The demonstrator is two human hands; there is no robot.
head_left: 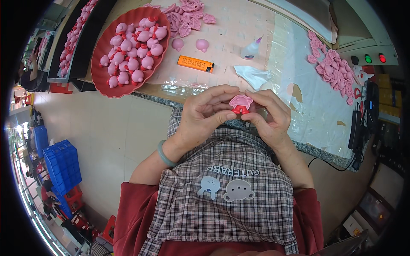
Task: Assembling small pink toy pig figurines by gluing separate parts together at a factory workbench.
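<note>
Both hands meet over the near edge of the worktable. Between them is a small toy figure (pixel 241 103), with a pink upper part and red legs pointing toward me. My left hand (pixel 203 115) pinches it from the left with thumb and fingertips. From the right, the thumb and fingers of my right hand (pixel 272 117) close on the same figure. Just beyond lie a crumpled white tissue (pixel 253 77) and an orange lighter-shaped item (pixel 194 63). A small squeeze bottle (pixel 251 49) with a pointed pinkish nozzle stands farther back.
A red scalloped bowl (pixel 99 81) full of pink-and-red figures sits at the left. Behind it is a black tray (pixel 79 49) of similar pieces. Two pink rounded parts (pixel 202 45) lie near a pink pile (pixel 185 17). More flat pink pieces (pixel 335 68) are heaped at the right. Blue crates (pixel 63 164) stand lower left.
</note>
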